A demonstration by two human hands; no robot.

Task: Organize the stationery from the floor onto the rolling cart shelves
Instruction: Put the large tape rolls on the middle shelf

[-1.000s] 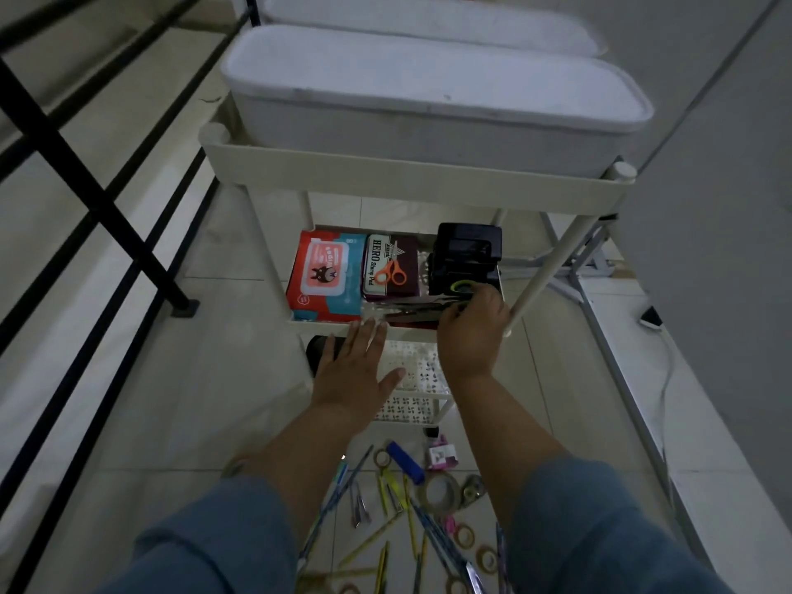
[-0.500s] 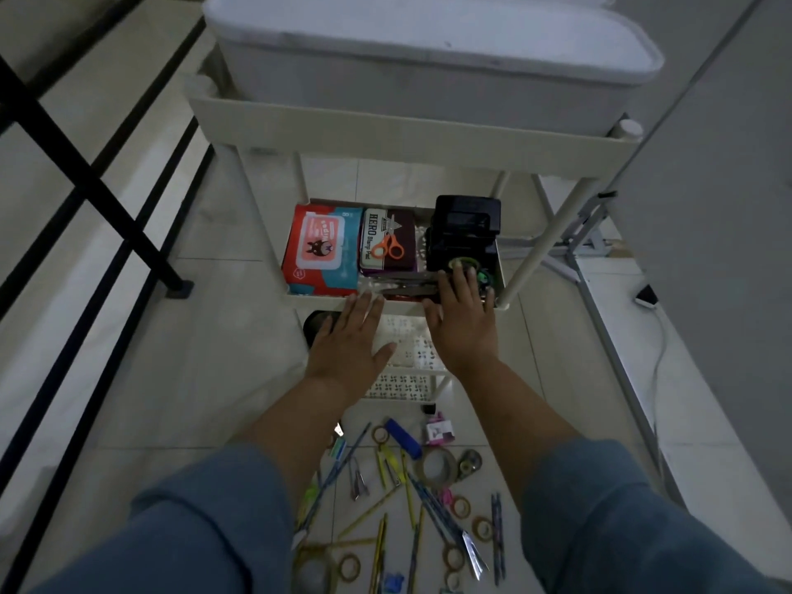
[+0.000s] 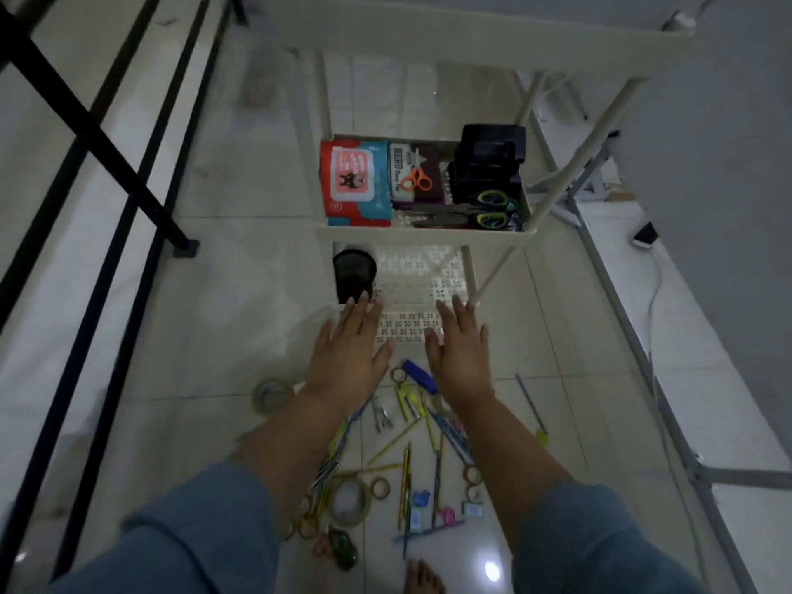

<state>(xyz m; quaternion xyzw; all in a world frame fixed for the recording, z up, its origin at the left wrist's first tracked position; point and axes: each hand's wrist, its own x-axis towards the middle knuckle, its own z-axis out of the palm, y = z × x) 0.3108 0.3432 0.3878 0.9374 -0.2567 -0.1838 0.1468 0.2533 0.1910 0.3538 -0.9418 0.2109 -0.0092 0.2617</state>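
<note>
Hovering over the near edge of the rolling cart's perforated bottom shelf, the left grip and right grip are empty, fingers straight and spread. Beneath both forearms the stationery, pencils, tape rolls and clips, lies scattered on the floor tiles.

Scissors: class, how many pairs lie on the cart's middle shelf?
2. An orange-handled pair lies on the memo box; a green-handled pair lies by the front wall of the middle shelf, towards the right. Others may be hidden among the clutter.
</note>
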